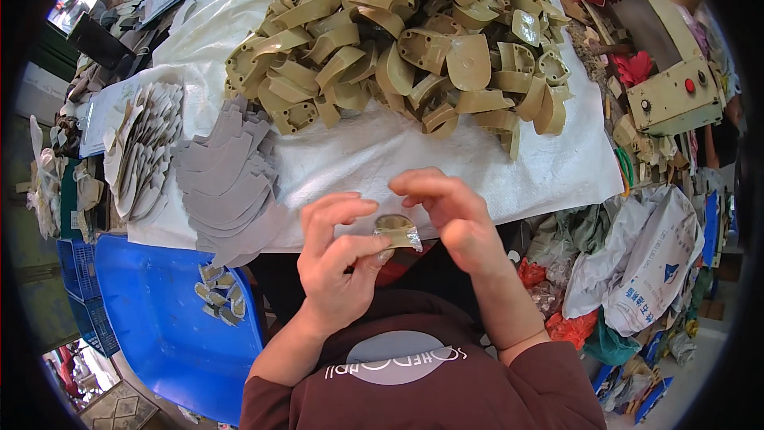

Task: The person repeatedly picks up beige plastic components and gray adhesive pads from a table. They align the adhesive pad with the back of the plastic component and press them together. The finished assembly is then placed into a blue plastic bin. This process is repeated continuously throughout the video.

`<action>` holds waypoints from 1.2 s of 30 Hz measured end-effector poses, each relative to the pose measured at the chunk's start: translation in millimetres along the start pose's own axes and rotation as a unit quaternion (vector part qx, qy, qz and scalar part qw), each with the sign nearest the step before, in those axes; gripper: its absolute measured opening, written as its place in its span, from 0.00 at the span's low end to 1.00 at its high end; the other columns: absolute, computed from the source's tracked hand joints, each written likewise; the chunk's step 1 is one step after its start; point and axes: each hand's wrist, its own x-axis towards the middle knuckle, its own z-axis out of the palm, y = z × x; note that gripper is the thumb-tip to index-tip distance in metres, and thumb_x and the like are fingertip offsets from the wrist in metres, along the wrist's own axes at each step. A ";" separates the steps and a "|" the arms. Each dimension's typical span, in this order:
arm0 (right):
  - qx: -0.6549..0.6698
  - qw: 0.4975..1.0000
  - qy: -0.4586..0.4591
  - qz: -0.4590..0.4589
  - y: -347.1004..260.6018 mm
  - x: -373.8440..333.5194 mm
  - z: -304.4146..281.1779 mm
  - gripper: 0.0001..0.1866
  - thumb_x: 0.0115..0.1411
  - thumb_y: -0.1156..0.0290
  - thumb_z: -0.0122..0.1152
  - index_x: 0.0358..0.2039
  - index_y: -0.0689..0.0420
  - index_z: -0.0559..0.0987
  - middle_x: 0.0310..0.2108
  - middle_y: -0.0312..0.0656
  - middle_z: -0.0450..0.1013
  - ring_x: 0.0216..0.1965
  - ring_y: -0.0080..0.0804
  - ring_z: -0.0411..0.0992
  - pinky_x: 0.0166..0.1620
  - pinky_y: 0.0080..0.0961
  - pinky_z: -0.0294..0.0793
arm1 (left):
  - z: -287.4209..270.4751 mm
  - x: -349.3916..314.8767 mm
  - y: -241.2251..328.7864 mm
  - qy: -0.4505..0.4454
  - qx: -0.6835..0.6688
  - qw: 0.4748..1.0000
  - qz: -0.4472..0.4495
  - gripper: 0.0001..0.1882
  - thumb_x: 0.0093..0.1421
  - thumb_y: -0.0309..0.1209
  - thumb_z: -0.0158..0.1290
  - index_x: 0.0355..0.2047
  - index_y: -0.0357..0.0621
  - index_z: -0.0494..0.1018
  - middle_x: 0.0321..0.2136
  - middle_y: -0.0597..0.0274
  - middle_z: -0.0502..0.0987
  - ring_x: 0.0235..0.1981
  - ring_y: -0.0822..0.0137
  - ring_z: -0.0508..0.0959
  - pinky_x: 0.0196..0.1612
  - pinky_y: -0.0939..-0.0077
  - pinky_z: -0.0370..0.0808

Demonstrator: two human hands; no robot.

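Note:
Between the thumb and fingers of my left hand (336, 263) is a small khaki shoe heel (395, 232), pinched near the front edge of the table. Its right end is glossy and reflects the light. My right hand (455, 215) hovers just right of the heel, apart from it, fingers bent and loosely spread with nothing visible in them. Beyond both hands rises a large pile of khaki shoe heels (468, 62). To the left, thin grey cut pieces (227, 179) lie fanned out in overlapping layers.
White sheeting (334, 163) covers the table. Pale cut pieces (143, 147) are stacked farther left. Below the left edge, a blue tub (159, 342) holds several small heels. A control box (676, 95) with a red button stands at right, above plastic bags (637, 263).

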 end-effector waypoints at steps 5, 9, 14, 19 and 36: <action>-0.045 0.996 -0.064 0.053 -6.1 2.5 -12.9 0.29 0.48 0.70 0.69 0.52 0.58 0.70 0.46 0.42 0.74 0.47 0.32 0.71 0.54 0.30 0.66 | -1.7 0.2 0.9 -0.007 0.081 0.990 0.113 0.15 0.34 0.19 0.65 0.25 0.48 0.77 0.39 0.62 0.76 0.43 0.56 0.71 0.41 0.67 0.71; -0.201 0.967 -0.056 -0.143 -2.3 3.8 -17.9 0.37 0.44 0.74 0.73 0.55 0.54 0.67 0.45 0.49 0.75 0.46 0.38 0.72 0.50 0.34 0.69 | -8.8 -6.7 -3.1 -0.014 -0.063 0.998 -0.009 0.17 0.52 0.37 0.55 0.39 0.42 0.79 0.53 0.43 0.66 0.48 0.53 0.69 0.46 0.63 0.70; -0.187 0.962 -0.074 -0.185 1.9 -0.5 5.4 0.37 0.42 0.75 0.73 0.55 0.54 0.67 0.46 0.41 0.74 0.38 0.38 0.69 0.44 0.34 0.71 | 2.6 -17.5 -12.2 -0.130 -0.402 0.847 -0.323 0.46 0.57 0.51 0.49 0.65 0.39 0.41 0.54 0.47 0.62 0.46 0.62 0.71 0.46 0.69 0.71; -0.236 0.953 -0.033 -0.188 13.5 1.5 13.0 0.25 0.51 0.70 0.67 0.50 0.56 0.71 0.44 0.39 0.70 0.36 0.34 0.68 0.41 0.30 0.70 | 3.2 -18.4 -7.4 -0.097 -0.396 0.858 -0.313 0.38 0.60 0.48 0.46 0.63 0.40 0.46 0.49 0.50 0.64 0.38 0.63 0.75 0.40 0.71 0.75; -0.069 0.996 -0.013 -0.047 35.8 -15.0 39.3 0.23 0.67 0.62 0.42 0.58 0.62 0.64 0.47 0.46 0.65 0.46 0.35 0.64 0.50 0.29 0.63 | 19.1 -21.6 -9.7 0.074 -0.284 0.924 -0.245 0.27 0.67 0.45 0.36 0.62 0.44 0.52 0.41 0.58 0.69 0.41 0.70 0.72 0.44 0.76 0.71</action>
